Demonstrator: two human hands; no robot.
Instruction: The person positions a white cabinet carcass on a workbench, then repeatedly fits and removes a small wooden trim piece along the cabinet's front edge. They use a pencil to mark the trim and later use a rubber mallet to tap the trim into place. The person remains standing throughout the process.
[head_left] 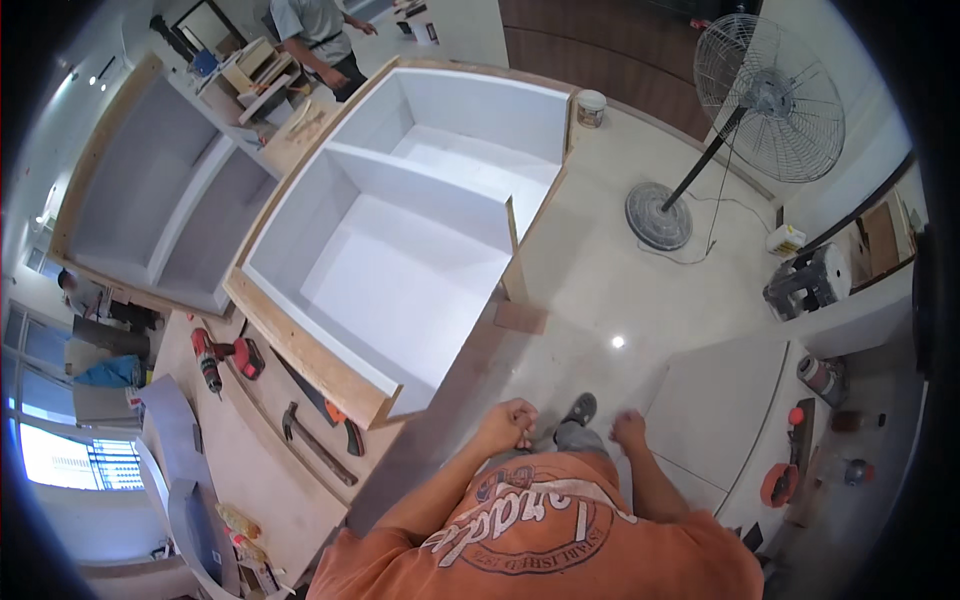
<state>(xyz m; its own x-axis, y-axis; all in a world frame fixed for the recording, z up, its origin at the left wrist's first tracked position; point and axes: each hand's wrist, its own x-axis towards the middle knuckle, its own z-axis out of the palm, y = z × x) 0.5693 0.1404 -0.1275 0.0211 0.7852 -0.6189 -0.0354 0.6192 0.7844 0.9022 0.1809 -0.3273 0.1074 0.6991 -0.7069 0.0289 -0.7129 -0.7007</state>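
Observation:
My left hand (508, 426) is in front of my body with its fingers curled together; whatever they may hold is too small to make out. Lower on the other side, my right hand (627, 429) hangs by my hip, fingers curled in, their inner side hidden. Beyond my left hand stands a wooden cabinet box (400, 270), white inside, split by a divider into two compartments. Neither hand touches it. On the workbench (270, 420) to the left lie a red cordless drill (222, 358), a claw hammer (318, 445) and a handsaw (338, 412) with an orange and black handle.
A second cabinet box (160, 190) leans at the far left. A pedestal fan (770, 95) stands far right, its cord on the floor; a bucket (591, 108) sits behind the box. Tape (780, 485) lies on a right-hand counter (770, 425). Another person (315, 40) stands at the back.

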